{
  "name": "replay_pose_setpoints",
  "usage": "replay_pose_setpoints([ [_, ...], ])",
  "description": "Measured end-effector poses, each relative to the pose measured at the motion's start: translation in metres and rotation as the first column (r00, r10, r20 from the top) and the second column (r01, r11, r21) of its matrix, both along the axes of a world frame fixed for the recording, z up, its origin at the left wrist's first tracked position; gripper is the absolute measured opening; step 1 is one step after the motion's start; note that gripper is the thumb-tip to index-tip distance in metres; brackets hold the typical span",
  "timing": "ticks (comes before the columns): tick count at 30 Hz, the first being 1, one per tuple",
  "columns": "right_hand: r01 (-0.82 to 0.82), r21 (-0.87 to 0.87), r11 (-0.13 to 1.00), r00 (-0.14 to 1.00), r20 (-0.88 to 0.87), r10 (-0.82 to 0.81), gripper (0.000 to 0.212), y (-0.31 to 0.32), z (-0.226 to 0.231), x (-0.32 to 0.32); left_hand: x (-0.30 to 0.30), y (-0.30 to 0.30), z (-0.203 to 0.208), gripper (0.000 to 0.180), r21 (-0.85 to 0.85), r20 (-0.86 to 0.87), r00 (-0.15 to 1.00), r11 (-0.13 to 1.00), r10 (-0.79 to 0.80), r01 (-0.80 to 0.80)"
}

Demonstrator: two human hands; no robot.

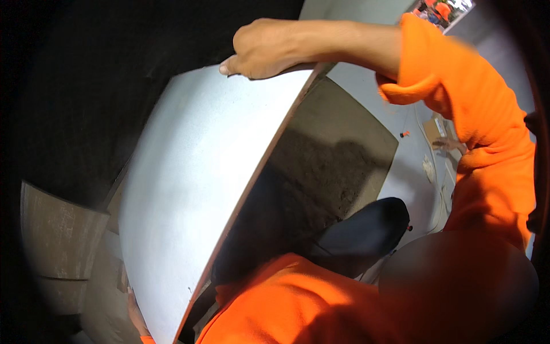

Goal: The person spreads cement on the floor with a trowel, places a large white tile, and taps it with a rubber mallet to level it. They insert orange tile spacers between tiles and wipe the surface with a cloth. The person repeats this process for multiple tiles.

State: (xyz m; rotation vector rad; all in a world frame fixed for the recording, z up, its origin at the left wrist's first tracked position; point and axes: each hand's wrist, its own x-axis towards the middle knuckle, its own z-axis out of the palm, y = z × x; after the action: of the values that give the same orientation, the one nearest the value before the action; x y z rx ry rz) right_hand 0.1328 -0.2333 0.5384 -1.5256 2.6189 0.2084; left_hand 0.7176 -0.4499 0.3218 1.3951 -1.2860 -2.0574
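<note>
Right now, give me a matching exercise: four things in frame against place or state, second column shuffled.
Things:
1. white panel
2. right hand
3. black shoe
4. left hand

Places or states:
A. gripping the panel's top edge
B. on the grey floor, lower right of the panel
C. at the panel's bottom edge, mostly hidden
D. tilted on edge, held between both hands

Pairs: 1-D, 2-A, 3-B, 4-C
</note>
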Motion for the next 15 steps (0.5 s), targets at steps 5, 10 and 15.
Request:
replay_pose_setpoints([
  [5, -0.267, -0.068, 0.961, 0.947, -0.201, 0.249, 0.038, 0.167, 0.075, 0.017, -0.058, 0.071, 0.031, 0.064, -0.077, -0.174, 0.984, 0.997, -0.039, 0.026],
  [10, 0.633, -0.273, 0.724, 0.731, -0.097, -0.676, 0.053, 0.323, 0.172, 0.144, -0.154, 0.119, 0.043, 0.063, -0.245, -0.316, 0.890, 0.934, -0.329, 0.259],
  [15, 0.604, -0.572, 0.555, 0.554, -0.199, -0.808, 0.054, 0.423, 0.188, 0.214, -0.263, 0.142, 0.063, 0.064, -0.490, -0.362, 0.795, 0.825, -0.487, 0.283],
])
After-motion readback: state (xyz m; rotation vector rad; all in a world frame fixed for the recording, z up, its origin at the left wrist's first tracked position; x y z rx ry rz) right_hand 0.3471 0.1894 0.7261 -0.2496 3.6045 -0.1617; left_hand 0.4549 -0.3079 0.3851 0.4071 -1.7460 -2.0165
